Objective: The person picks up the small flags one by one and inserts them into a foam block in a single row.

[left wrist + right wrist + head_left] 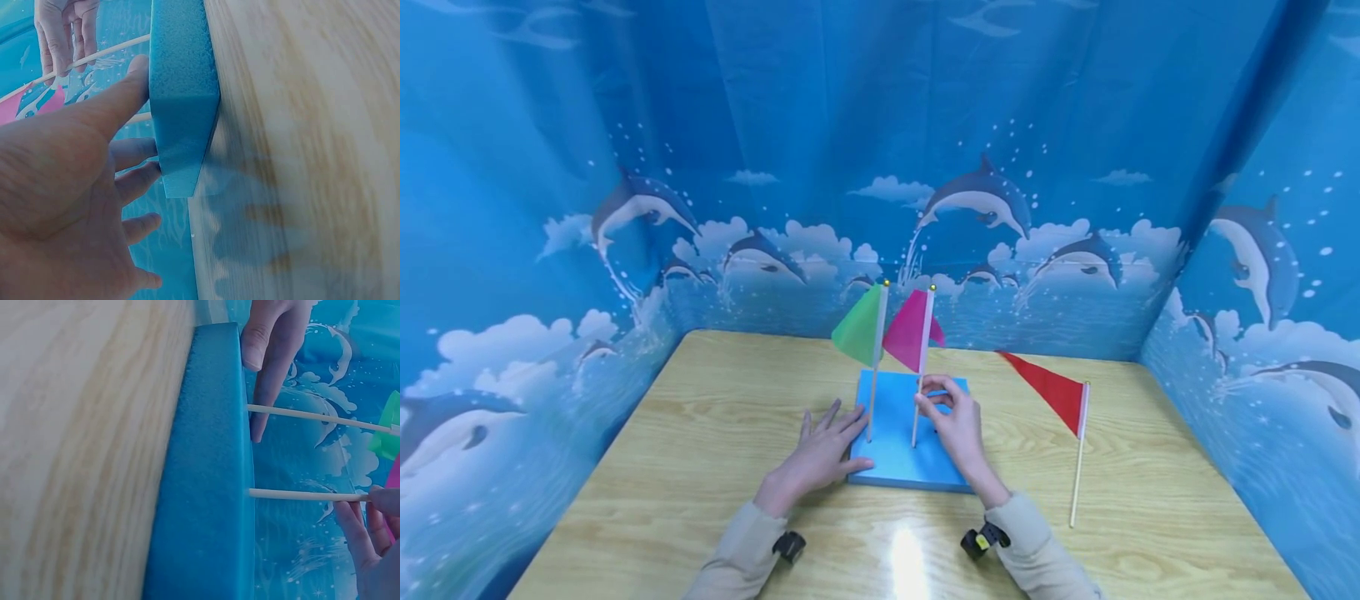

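A blue foam block (898, 467) lies flat on the table, its thick side showing in the left wrist view. Upright in it stands a green flag (859, 327) on a thin wooden stick. To its right a magenta flag (907, 333) is also upright, the foot of its stick (300, 495) meeting the block's top. My right hand (957, 421) pinches this stick between thumb and fingers below the cloth. My left hand (822, 454) rests at the block's left edge, fingers spread and thumb touching its near corner.
A red triangular flag (1052, 390) on a stick lies on the wooden table (700, 467) to the right of the block. A blue curtain (820, 125) printed with dolphins surrounds the table at the back and sides.
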### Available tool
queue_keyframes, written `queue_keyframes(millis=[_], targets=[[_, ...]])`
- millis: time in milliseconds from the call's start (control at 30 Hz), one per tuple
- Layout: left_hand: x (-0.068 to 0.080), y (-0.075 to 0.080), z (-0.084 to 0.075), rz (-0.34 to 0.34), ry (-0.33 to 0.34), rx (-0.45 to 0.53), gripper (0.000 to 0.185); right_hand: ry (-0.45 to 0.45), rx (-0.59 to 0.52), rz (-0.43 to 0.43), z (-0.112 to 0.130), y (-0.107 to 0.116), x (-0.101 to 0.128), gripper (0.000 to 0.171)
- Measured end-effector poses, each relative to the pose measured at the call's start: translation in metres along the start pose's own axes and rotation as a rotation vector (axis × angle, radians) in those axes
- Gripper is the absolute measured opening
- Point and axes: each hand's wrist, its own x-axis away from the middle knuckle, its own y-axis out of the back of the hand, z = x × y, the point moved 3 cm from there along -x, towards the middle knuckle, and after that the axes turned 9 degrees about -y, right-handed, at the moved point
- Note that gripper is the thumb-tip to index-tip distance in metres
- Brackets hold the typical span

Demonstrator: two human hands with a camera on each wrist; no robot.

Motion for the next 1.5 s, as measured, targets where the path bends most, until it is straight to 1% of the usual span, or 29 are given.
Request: queue_keyframes(millis=[233,433,567,667,867,1067,1133,1300,1367,1433,1500], targets=[[0.0,0.0,0.0,-0.001,0.001,0.002,0.076,-0.002,0.017,-0.009,0.001,0.001,0.002,0.025],[0.0,0.0,0.0,0.0,0.003,0.0,0.076,-0.013,-0.004,-0.017,-0.001,0.005,0.0,0.028],[0.0,0.0,0.0,0.0,0.002,-0.003,0.076,-0.001,-0.026,-0.012,0.001,0.014,0.0,0.026],[0.0,0.0,0.0,-0.001,-0.001,-0.002,0.076,0.0,-0.04,-0.025,0.003,0.025,0.001,0.027],[0.0,0.001,0.0,-0.003,-0.008,0.007,0.076,-0.055,-0.104,-0.068,-0.002,0.061,-0.002,0.031],[0.001,0.001,0.0,-0.001,-0.01,0.012,0.076,-0.132,-0.164,-0.075,-0.017,0.11,-0.003,0.039],[0.001,0.001,0.0,-0.002,-0.012,0.015,0.076,-0.155,-0.173,-0.082,-0.024,0.126,-0.003,0.037],[0.0,0.0,0.001,-0.009,-0.029,0.006,0.076,-0.223,-0.158,-0.112,-0.044,0.167,-0.002,0.02],[0.0,0.0,0.001,-0.013,-0.035,0.001,0.076,-0.262,-0.15,-0.128,-0.05,0.182,0.0,0.016],[0.0,-0.001,0.002,-0.017,-0.039,-0.001,0.076,-0.3,-0.107,-0.145,-0.055,0.195,0.002,0.018],[0.0,-0.001,0.002,-0.02,-0.04,-0.001,0.076,-0.35,-0.051,-0.139,-0.06,0.206,0.004,0.03]])
